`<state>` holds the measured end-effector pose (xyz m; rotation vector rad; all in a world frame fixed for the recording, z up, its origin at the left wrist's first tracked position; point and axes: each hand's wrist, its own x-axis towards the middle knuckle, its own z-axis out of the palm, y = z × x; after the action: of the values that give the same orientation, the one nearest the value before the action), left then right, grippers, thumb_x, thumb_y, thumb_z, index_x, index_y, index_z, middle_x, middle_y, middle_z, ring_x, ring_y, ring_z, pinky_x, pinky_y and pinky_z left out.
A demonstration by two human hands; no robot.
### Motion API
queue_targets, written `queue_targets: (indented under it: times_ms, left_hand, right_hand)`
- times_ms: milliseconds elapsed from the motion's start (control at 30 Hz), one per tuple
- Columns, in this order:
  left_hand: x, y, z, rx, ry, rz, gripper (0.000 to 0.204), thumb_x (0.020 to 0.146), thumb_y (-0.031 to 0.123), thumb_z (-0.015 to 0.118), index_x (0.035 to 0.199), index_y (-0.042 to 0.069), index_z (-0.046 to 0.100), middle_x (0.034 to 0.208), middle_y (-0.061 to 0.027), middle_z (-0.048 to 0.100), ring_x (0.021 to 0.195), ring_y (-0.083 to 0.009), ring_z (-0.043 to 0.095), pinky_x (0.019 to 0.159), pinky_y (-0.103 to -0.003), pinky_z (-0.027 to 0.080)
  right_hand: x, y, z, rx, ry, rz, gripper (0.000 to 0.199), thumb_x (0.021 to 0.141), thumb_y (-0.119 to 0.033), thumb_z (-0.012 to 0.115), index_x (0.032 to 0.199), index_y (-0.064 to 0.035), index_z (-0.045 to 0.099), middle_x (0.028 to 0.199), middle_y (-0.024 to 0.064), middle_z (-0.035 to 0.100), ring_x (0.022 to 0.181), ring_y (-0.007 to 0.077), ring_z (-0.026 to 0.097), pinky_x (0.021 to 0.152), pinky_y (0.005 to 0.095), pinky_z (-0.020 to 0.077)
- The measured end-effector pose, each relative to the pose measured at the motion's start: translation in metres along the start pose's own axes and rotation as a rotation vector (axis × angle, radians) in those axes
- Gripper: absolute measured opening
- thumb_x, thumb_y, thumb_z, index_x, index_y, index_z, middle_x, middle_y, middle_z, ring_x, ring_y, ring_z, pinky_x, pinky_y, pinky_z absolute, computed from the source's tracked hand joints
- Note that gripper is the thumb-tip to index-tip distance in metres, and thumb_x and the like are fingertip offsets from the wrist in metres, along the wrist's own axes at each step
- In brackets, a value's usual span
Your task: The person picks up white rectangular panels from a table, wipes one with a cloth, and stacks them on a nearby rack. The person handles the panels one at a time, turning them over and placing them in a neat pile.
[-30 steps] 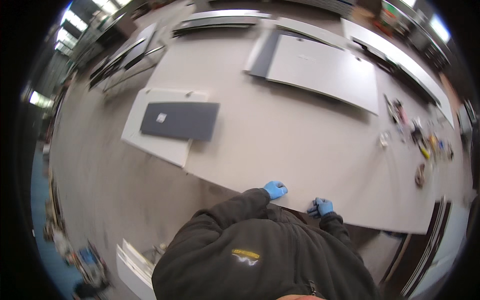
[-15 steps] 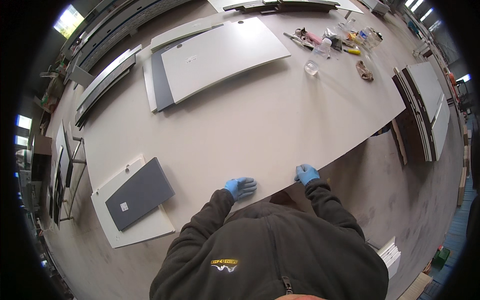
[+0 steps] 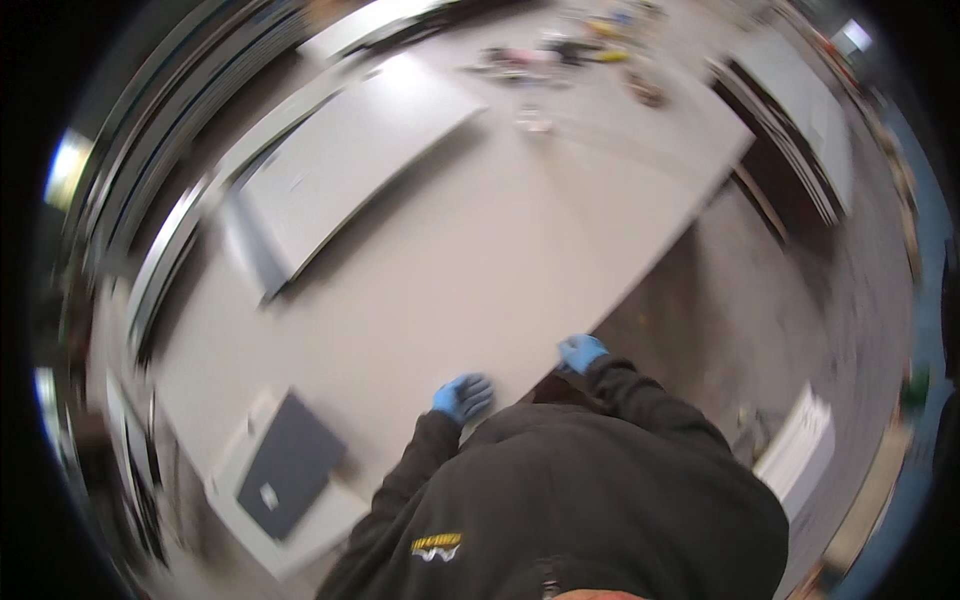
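Observation:
My left hand (image 3: 463,398), in a blue glove, rests at the near edge of the large pale table (image 3: 440,260). Its fingers are stretched out and it holds nothing. My right hand (image 3: 581,352), gloved the same way, sits at the table's edge with curled fingers. Whether anything is inside them is hidden. To the left of my left hand, a dark grey panel (image 3: 290,465) with a small white label lies on a white panel (image 3: 240,515). Farther off, a larger white panel (image 3: 360,150) lies over a grey one (image 3: 255,255). The picture is smeared by motion.
At the far side sit a clear bottle (image 3: 533,122), a brown rag (image 3: 643,90) and blurred small items. Stacked panels (image 3: 800,110) stand beyond the table's right edge. White boards (image 3: 800,450) stand lower right. Long dark panels (image 3: 170,265) lie along the left.
The view has turned and blurred, so the table and panels appear rotated and shifted left. Both hands keep their places near the table's edge, the left still flat, the right still curled.

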<state>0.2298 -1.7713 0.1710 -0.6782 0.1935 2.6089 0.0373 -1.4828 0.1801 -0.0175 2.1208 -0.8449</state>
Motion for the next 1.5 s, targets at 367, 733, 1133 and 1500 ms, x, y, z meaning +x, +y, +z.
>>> queue_targets:
  times_ms: [367, 733, 1133, 1500]
  left_hand:
    - [0.01, 0.0, 0.008, 0.064, 0.15, -0.144, 0.025, 0.09, 0.026, 0.053, 0.071, 0.016, 0.042, 0.067, 0.0015, 0.039, 0.061, -0.016, 0.041, 0.053, -0.028, 0.044]
    - [0.015, 0.006, -0.008, 0.265, 0.718, -0.074, 0.032, 0.098, 0.035, 0.046, 0.112, 0.015, 0.068, 0.127, -0.004, 0.067, 0.113, -0.0224, 0.065, 0.083, -0.04, 0.058]
    - [0.076, -0.018, 0.021, 0.583, 0.476, 0.193, 0.026, 0.097, 0.021, 0.049, 0.087, 0.004, 0.065, 0.079, -0.0076, 0.066, 0.072, -0.0222, 0.067, 0.063, -0.031, 0.058]
    - [0.269, -0.058, 0.144, 1.391, 0.834, 0.893, 0.058, 0.086, 0.013, 0.069, 0.138, -0.005, 0.048, 0.132, -0.0198, 0.057, 0.12, -0.0273, 0.057, 0.103, -0.038, 0.046]
  right_hand:
    - [-0.056, 0.016, -0.011, 0.069, 0.085, -0.05, 0.041, 0.092, -0.04, 0.053, 0.106, -0.0061, 0.07, 0.107, 0.0198, 0.07, 0.104, 0.0377, 0.065, 0.092, 0.0457, 0.0489]
    - [-0.118, 0.163, -0.007, 0.17, 0.23, 0.261, 0.041, 0.091, -0.04, 0.056, 0.108, -0.0054, 0.071, 0.112, 0.0209, 0.069, 0.108, 0.0406, 0.063, 0.093, 0.0476, 0.0488]
    - [-0.182, 0.357, 0.056, 0.866, 0.166, 0.728, 0.032, 0.1, -0.026, 0.047, 0.116, -0.0006, 0.059, 0.103, 0.0213, 0.071, 0.088, 0.0325, 0.07, 0.074, 0.0444, 0.0557]
    - [-0.119, 0.376, -0.082, 0.567, 0.236, 0.418, 0.03, 0.101, -0.028, 0.053, 0.113, -0.0021, 0.062, 0.084, 0.0115, 0.07, 0.073, 0.0219, 0.067, 0.061, 0.0355, 0.0538]
